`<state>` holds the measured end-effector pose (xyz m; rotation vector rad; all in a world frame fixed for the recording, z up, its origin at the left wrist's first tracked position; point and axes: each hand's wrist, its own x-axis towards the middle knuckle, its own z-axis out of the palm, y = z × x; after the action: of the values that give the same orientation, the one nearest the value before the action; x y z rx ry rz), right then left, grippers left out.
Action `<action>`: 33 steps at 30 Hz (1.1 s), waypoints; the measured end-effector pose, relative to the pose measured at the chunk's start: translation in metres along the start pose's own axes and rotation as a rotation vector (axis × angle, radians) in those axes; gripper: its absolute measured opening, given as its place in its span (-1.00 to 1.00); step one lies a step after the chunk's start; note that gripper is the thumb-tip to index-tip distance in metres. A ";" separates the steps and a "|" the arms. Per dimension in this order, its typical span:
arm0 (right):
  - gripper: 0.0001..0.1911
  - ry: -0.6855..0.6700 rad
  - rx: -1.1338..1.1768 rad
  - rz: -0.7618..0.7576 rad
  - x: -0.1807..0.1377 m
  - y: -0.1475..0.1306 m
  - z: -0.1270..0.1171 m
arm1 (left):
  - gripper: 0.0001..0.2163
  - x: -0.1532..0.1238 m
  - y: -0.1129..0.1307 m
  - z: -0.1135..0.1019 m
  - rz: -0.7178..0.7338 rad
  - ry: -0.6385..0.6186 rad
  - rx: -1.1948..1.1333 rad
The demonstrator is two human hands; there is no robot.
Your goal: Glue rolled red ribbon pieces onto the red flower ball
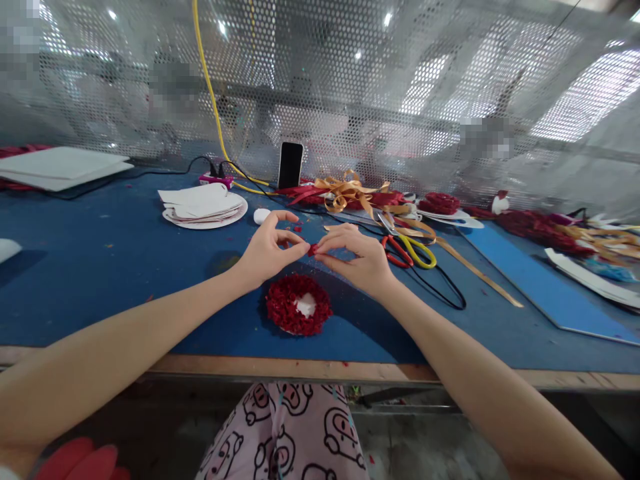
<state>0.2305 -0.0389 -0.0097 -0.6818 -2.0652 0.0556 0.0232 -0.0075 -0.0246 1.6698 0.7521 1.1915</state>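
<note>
Between the fingertips of both hands is a small dark red piece point(313, 250), which looks like folded ribbon or fabric. My left hand point(273, 250) pinches it from one side with thumb and finger. From the other side, my right hand point(357, 257) pinches it too. Just below them on the blue table lies a round ruffled red rosette point(280, 303) with a bare white centre point(305, 305). Beyond my right hand rest scissors with a red and a yellow handle point(423, 252), apart from the fingers.
White card discs point(205, 210) are stacked at left, near a pink power strip point(216, 181). A phone point(291, 165) stands at the back beside gold ribbon point(350, 190). Right are a red rosette point(439, 202), a blue board point(540, 280) and red fabric point(535, 232). Perforated sheeting point(320, 87) rises behind.
</note>
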 end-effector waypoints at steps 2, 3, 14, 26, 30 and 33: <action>-0.95 0.005 0.008 0.022 -0.001 0.000 0.000 | -0.51 0.000 0.000 0.000 0.001 -0.002 -0.003; -0.94 0.005 0.005 0.029 -0.001 0.000 0.000 | -0.51 0.000 0.000 0.000 0.002 -0.002 -0.005; -0.94 -0.002 0.014 -0.018 0.000 0.004 -0.001 | -0.50 -0.001 0.001 0.001 0.011 -0.008 0.013; -0.88 0.103 0.138 0.021 -0.002 0.002 0.002 | -0.49 -0.003 0.004 0.000 0.023 -0.027 -0.053; -0.88 0.183 0.170 0.105 -0.004 0.001 0.002 | -0.44 -0.004 0.004 0.002 0.029 -0.049 -0.104; -0.88 0.205 0.179 0.152 -0.005 -0.001 0.004 | -0.41 -0.003 0.001 0.003 0.023 -0.035 -0.128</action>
<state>0.2290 -0.0411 -0.0161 -0.7018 -1.7857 0.2449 0.0249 -0.0114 -0.0254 1.5934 0.6241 1.1986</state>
